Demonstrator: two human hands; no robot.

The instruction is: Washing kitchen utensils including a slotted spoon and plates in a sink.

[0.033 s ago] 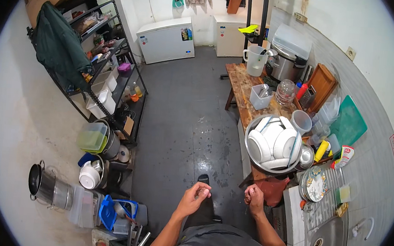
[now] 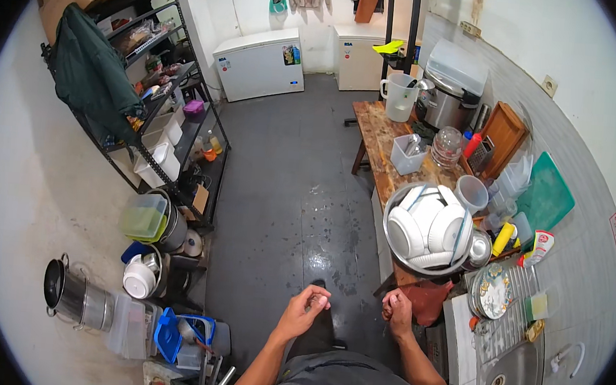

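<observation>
Fingers [image 2: 312, 299] curled — empty, right hand [image 2: 395, 306] fisted

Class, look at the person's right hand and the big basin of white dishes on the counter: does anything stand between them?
Nothing visible does. The right hand hangs at the near end of the counter, beside a reddish-brown container. The basin of white dishes sits just beyond and above it, with open space between. The left hand is over the floor, apart.

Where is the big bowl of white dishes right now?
In the head view, the bowl of white dishes sits on the wooden counter at right, ahead of the right hand.
</observation>
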